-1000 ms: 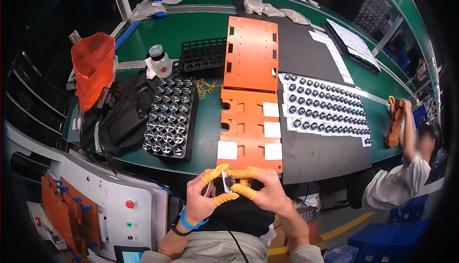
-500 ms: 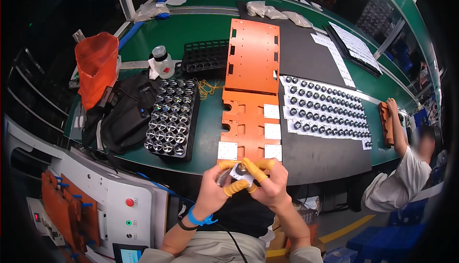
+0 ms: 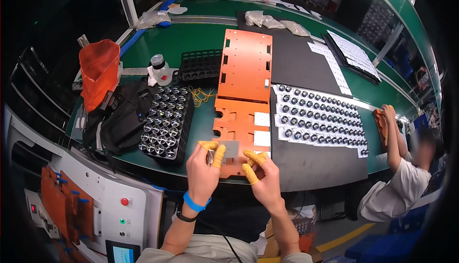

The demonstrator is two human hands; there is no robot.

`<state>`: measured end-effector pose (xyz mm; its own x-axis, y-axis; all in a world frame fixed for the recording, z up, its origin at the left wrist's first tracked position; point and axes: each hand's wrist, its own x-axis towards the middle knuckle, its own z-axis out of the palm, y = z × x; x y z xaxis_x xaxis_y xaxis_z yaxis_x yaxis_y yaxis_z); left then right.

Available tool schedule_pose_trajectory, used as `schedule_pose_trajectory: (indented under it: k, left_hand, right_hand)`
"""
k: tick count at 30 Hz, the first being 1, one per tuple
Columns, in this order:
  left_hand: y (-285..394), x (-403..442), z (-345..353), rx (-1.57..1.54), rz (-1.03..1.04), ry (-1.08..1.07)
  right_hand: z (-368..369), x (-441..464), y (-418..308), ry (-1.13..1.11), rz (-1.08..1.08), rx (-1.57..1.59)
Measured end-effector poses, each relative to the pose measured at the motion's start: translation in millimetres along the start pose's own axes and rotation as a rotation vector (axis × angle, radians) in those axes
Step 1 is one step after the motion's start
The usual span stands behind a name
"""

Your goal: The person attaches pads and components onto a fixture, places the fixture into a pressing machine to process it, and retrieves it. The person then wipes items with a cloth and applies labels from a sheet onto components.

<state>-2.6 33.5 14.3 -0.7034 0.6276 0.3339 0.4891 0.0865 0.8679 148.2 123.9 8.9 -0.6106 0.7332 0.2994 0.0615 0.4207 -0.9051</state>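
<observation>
Head view, sole entry.

Left hand: yellow covers on the fingers, blue band at the wrist. We read its fingers as pinching a grey square plate, which stands before us over the near end of the lower orange board; whether plate and board touch, we cannot tell.

Right hand: just to the right of the plate and apart from it, fingers half curled, thumb clear of the forefinger. We see nothing between these tips, yet cannot tell whether the curl hides something small.

Change noted: half a second ago we have both hands together around a white piece with a dark round part; now they stand apart. We judge that the two-handed handling has given way to the left hand alone holding the plate.

Adjoining stock: white plates along the board's right side; reflective cups in a black tray, left; rows of white pieces with dark round tops, right. Beyond them, a co-worker's hand is at an orange block.
</observation>
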Motion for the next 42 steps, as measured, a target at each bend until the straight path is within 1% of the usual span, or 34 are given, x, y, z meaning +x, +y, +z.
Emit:
schedule_pose_trajectory:
  k: [2,3,6,10,13,16,17,23,26,29,35,38,41,42]
  left_hand:
    - [6,9,3,0.191,-0.001,0.012]
    - [8,11,4,0.227,-0.036,0.004]
    - [-3,18,8,0.397,0.003,0.000]
    - [-14,29,15,0.557,-0.100,-0.004]
    - [-20,36,17,0.637,-0.116,0.015]
    - [-25,40,17,0.665,-0.135,-0.047]
    - [-22,41,17,0.613,-0.183,-0.049]
    - [-23,43,19,0.718,-0.129,-0.144]
    - [-16,45,15,0.657,-0.213,-0.147]
    - [-17,44,17,0.669,-0.136,-0.046]
    - [-21,39,26,0.670,-0.035,-0.035]
    - [-15,35,24,0.554,0.017,0.036]
    - [-8,26,20,0.487,0.052,0.015]
    - [-3,23,17,0.409,0.067,0.007]
  right_hand:
    - [0,-6,4,0.010,0.007,0.041]
    - [0,-9,6,0.014,0.012,0.063]
    - [1,-12,9,0.053,-0.030,0.081]
    - [1,-15,11,0.087,-0.031,0.124]
    - [-1,-15,12,0.095,-0.021,0.125]
    - [-1,-16,19,0.093,-0.055,0.105]
    - [-2,-16,19,0.095,-0.052,0.114]
    - [-2,-13,18,0.109,-0.037,0.165]
    - [-2,-13,17,0.113,-0.042,0.162]
    - [-1,-12,18,0.106,-0.029,0.153]
    - [1,-13,19,0.112,-0.037,0.128]
    - [3,-13,22,0.125,-0.018,0.132]
    - [1,-12,19,0.111,0.012,0.168]
    - [-1,-11,15,0.109,0.031,0.194]
